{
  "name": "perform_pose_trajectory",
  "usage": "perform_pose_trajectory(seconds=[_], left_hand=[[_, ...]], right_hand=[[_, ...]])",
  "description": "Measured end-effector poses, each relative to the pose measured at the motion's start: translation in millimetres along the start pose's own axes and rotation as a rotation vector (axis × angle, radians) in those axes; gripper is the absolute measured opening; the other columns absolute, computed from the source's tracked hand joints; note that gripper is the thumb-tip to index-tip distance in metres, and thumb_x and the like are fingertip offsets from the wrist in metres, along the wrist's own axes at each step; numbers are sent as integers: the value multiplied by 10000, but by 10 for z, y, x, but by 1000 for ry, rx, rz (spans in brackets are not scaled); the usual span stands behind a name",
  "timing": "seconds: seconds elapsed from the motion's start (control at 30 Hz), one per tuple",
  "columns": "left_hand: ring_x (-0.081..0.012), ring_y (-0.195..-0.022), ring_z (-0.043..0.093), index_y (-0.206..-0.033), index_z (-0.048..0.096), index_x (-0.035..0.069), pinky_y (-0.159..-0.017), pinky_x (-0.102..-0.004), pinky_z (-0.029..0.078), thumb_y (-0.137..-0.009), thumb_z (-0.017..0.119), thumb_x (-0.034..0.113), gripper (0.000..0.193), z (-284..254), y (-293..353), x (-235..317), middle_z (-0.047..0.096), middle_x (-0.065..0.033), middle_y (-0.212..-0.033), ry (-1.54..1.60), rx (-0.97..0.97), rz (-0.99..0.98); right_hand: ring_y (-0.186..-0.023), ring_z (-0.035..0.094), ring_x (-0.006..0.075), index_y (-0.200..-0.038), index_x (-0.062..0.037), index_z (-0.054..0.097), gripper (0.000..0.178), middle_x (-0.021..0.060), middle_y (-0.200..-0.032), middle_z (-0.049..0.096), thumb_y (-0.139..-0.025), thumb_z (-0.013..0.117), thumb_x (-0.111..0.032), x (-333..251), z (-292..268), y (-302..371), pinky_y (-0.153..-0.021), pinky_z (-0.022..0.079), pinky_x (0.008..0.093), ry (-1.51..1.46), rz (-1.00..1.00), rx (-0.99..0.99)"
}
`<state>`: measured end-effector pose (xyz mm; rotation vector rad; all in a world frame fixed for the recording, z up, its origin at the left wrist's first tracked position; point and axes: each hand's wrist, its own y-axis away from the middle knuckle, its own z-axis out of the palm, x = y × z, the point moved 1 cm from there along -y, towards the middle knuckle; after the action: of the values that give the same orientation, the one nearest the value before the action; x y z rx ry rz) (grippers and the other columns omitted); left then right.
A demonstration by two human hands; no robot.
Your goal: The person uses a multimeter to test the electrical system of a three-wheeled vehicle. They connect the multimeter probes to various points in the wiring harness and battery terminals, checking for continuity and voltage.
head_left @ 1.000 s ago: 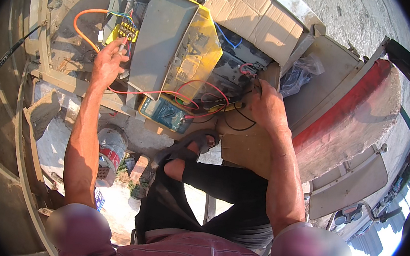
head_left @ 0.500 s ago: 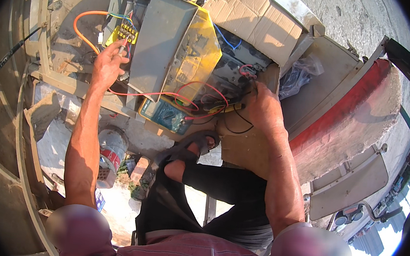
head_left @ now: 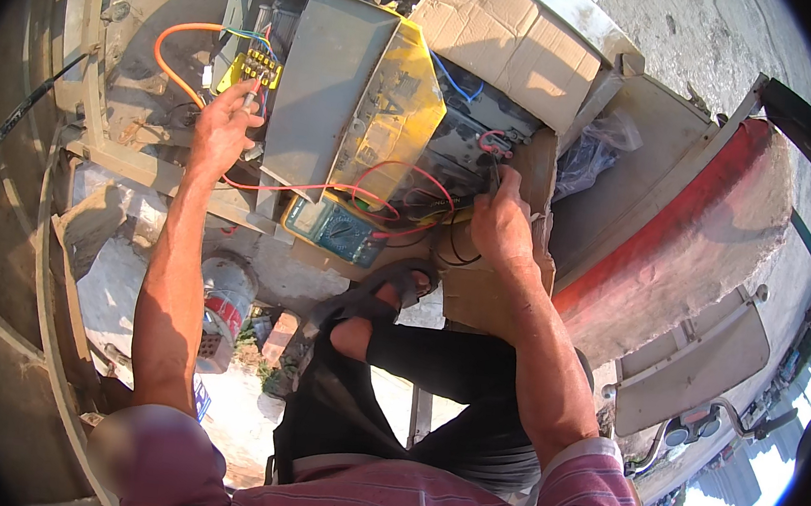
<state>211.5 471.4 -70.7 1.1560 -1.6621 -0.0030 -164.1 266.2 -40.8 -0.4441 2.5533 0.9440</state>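
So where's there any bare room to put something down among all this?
The grey metal cover looks bare, between the left hand and the yellow panel; so does the cardboard sheet beyond the blue wire. Either may slope. It's crowded around the meter, where red leads loop toward the right hand, and at the wired block by the left hand.

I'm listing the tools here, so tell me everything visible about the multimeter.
The multimeter is rectangular, with a dark green face, a round dial and yellow edging that looks like plastic. It lies face up, slightly askew, just below the yellow panel, apparently on cardboard. A red lead meets its right end; any reading is illegible.
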Motion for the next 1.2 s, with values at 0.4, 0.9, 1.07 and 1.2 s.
perform_pose_trajectory(seconds=[0.4, 0.9, 1.07, 1.2], left_hand=[[-171, -725, 695, -1381, 626, 72, -722, -339, 555, -1018, 531, 85, 376, -13, 81, 126, 707, -94, -949, -72, 31, 109], [-233, -769, 699, -1412, 610, 96, -781, -385, 568, -1007, 554, 102, 409, -41, -10, 80, 739, -160, -1080, -215, -4, 67], [-99, -736, 621, -1489, 567, 101, -716, -282, 544, -1001, 474, 18, 503, -8, -27, 74, 695, -124, -1128, -205, 13, 136], [-75, -712, 611, -1543, 502, 74, -675, -236, 497, -952, 435, -28, 604, -18, -41, 75, 659, -199, -1262, -251, -20, 108]], right_hand=[[-592, 679, 193, -1450, -63, 359, 488, 178, -1014, 715, -980, 489, -65, 26, -31, -72, -478, 512, 326, -379, 177, -138], [-886, 750, 281, -1324, -38, 437, 258, 188, -1135, 710, -1084, 448, -132, 266, 90, -271, -722, 653, 396, -1070, 588, -398], [-922, 736, 248, -1290, -47, 507, 300, 148, -1155, 733, -1130, 422, -286, 240, 190, -284, -758, 578, 402, -1122, 610, -426], [-807, 686, 196, -1241, -49, 566, 309, 110, -1098, 737, -1124, 439, -304, 220, 256, -319, -675, 542, 344, -953, 587, -374]])
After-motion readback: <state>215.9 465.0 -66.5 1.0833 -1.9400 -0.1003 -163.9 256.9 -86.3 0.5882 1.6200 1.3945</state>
